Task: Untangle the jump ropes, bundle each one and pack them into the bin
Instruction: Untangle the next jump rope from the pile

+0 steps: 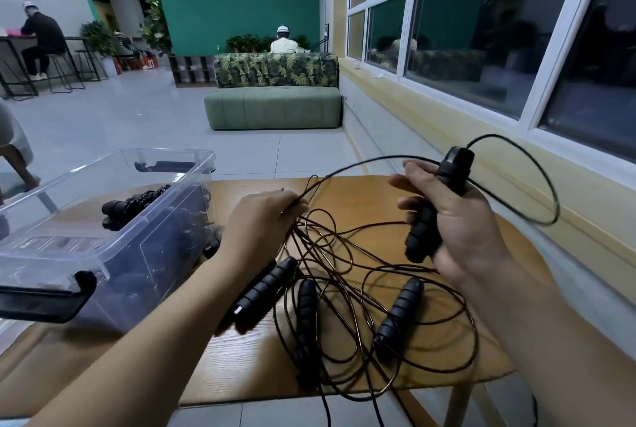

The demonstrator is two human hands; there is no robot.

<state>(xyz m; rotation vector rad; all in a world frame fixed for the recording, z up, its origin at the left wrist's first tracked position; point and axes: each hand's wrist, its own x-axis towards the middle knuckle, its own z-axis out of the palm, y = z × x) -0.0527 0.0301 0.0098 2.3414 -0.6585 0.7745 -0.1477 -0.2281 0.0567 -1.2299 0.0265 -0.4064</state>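
Note:
A tangle of thin black jump rope cord (pixel 347 275) lies on the wooden table (pixel 241 358). My right hand (pixel 457 220) grips a black ridged handle (pixel 425 230) upright above the table, and its cord (pixel 547 186) loops out to the right. My left hand (pixel 261 220) pinches several cord strands lifted from the tangle. Three more black handles lie on the table: one on the left (pixel 265 289), one in the middle (pixel 306 316) and one on the right (pixel 399 316). A clear plastic bin (pixel 103 244) at the left holds a bundled black rope (pixel 134 204).
The bin's black latch (pixel 44 299) faces me. The table's near edge drops to a tiled floor (pixel 241 413). A yellow window ledge (pixel 516 165) runs along the right. A green sofa (pixel 275 106) and seated people are far behind.

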